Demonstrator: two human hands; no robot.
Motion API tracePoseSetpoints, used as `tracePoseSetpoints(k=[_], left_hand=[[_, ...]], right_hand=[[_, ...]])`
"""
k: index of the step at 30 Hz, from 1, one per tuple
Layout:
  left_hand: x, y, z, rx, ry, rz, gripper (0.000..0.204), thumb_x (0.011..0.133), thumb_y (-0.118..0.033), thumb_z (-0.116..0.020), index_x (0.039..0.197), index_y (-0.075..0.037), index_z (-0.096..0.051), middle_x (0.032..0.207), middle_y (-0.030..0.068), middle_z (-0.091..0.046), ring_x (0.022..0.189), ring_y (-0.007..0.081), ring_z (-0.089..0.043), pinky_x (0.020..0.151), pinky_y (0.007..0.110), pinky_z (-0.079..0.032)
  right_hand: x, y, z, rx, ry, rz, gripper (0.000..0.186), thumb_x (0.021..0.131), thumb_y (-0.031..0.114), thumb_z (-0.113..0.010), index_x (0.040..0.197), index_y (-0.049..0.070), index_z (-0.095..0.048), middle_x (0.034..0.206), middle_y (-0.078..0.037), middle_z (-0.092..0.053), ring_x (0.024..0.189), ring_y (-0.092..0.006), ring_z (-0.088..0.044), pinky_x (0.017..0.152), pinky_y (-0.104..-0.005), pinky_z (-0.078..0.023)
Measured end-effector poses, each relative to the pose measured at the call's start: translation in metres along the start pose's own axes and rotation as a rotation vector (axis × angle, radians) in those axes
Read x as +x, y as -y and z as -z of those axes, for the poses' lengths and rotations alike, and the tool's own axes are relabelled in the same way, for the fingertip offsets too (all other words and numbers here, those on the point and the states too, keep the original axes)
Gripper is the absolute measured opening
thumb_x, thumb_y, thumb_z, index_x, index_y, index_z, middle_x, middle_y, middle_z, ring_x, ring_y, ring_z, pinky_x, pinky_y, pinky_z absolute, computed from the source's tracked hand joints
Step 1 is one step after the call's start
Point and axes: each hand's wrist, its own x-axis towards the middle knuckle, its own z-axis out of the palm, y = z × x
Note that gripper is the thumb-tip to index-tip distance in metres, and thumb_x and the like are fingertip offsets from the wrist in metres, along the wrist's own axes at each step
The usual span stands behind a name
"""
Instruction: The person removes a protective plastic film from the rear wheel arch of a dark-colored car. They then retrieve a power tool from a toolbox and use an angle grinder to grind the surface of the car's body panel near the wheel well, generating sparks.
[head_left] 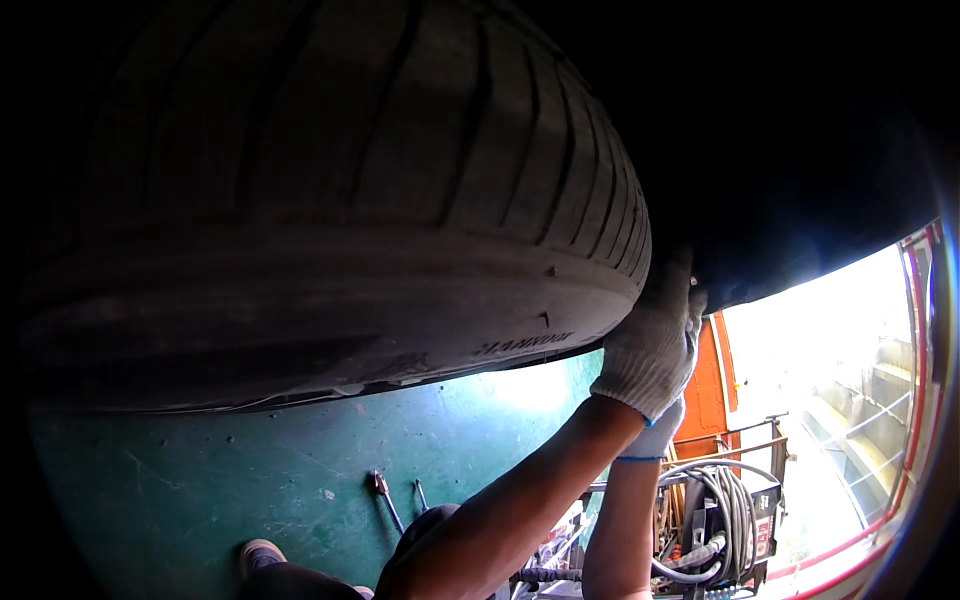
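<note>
A large dark tyre (420, 170) with worn tread grooves fills the upper left and middle. Just past its right edge, both my arms reach up in pale knit gloves with blue cuffs. My left hand (648, 350) is nearest to the tyre's sidewall, its fingers running up into deep shadow. Behind it and partly covered by it is my right hand (666, 432), of which mainly the cuff and palm side show. The two hands overlap closely. What they touch or hold up there is lost in the dark.
Below lies a green floor (250, 480) with a long-handled tool (385, 497) and a thinner metal rod (421, 494). A shoe (262, 553) shows at lower left. At lower right stand a coiled grey hose (735, 515) on equipment, an orange panel (706, 390) and a red-framed opening (915, 350).
</note>
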Motion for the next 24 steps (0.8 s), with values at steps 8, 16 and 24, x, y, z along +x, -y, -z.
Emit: tracePoseSetpoints(k=[8,16,24], left_hand=[[0.012,-0.027,0.025,-0.595,0.416,0.546,0.041,0.104,-0.036,-0.052,0.121,0.002,-0.056,0.106,0.0244,-0.062,0.099,0.0371,-0.064,0.086,0.044,-0.050],[0.006,-0.032,0.005,-0.214,0.083,0.189,0.024,0.102,-0.020,-0.058,0.117,-0.001,-0.062,0.084,0.0142,-0.064,0.074,0.0254,-0.067,0.069,0.038,-0.056],[0.000,0.001,0.002,-0.017,-0.065,-0.080,0.041,0.101,-0.024,-0.061,0.136,-0.003,-0.054,0.098,0.0166,-0.068,0.086,0.0278,-0.071,0.073,0.037,-0.058]], right_hand=[[-0.087,0.157,-0.079,-0.564,-0.124,0.746,0.040,0.103,0.024,-0.049,0.126,-0.006,-0.060,0.072,-0.008,-0.062,0.053,-0.0097,-0.053,0.047,-0.0227,-0.037],[-0.068,0.112,-0.067,-1.465,-0.362,1.020,0.027,0.096,0.010,-0.062,0.117,-0.005,-0.067,0.115,-0.016,-0.066,0.100,-0.0257,-0.067,0.092,-0.0370,-0.054],[-0.038,0.070,-0.077,-0.695,-0.095,0.477,0.040,0.101,0.022,-0.055,0.133,-0.002,-0.055,0.118,-0.015,-0.067,0.110,-0.0229,-0.064,0.096,-0.0348,-0.050]])
